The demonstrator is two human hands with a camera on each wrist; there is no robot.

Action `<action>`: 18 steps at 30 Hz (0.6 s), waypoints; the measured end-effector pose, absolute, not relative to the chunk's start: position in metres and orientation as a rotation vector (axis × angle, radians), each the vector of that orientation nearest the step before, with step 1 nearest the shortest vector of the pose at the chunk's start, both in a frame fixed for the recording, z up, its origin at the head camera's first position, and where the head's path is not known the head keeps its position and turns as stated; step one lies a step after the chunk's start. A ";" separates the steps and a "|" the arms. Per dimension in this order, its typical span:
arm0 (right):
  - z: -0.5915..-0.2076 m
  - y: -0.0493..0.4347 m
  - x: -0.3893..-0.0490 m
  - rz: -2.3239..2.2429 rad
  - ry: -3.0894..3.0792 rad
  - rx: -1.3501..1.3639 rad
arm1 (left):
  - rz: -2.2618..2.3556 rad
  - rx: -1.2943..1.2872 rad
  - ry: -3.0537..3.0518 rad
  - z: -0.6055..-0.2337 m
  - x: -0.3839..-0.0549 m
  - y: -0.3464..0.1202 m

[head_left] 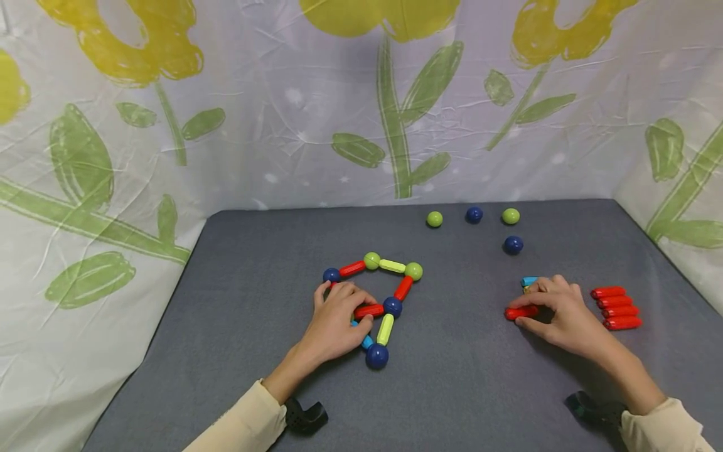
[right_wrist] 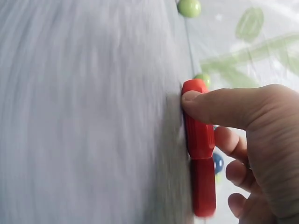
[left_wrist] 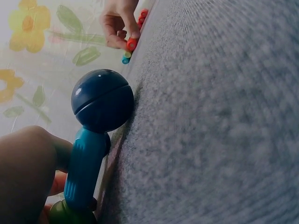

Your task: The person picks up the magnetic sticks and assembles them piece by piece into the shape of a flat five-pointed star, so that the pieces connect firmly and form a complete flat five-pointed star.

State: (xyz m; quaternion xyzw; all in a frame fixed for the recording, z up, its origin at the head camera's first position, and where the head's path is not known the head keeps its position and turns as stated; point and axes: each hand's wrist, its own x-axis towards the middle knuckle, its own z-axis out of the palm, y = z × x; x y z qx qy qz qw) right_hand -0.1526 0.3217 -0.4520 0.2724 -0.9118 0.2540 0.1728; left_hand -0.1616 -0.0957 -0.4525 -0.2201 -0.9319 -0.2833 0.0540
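Note:
My left hand grips the near-left side of a frame of magnetic rods and balls, its thumb beside a red rod and a light-blue rod. A green ball at that rod's lower end is partly hidden by the hand. At its other end is a dark blue ball. Farther off, the frame has two green balls, a yellow-green rod and more red rods. My right hand pinches a loose red rod between thumb and fingers, close over the table.
Right of the right hand lie several red rods in a stack-like row. A light-blue rod shows just beyond its fingers. Two green balls and two blue balls sit toward the back of the grey table. A flower-patterned cloth hangs behind.

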 end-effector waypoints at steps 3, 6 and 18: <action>-0.453 0.309 -0.155 0.784 -2.573 0.845 | -0.865 -0.668 -2.832 -0.452 -0.161 -0.096; -0.455 0.295 -0.157 0.894 -2.586 0.899 | -0.859 -0.665 -2.834 -0.452 -0.161 -0.096; -0.461 0.244 -0.170 1.188 -2.651 1.022 | -0.823 -0.657 -2.839 -0.454 -0.161 -0.097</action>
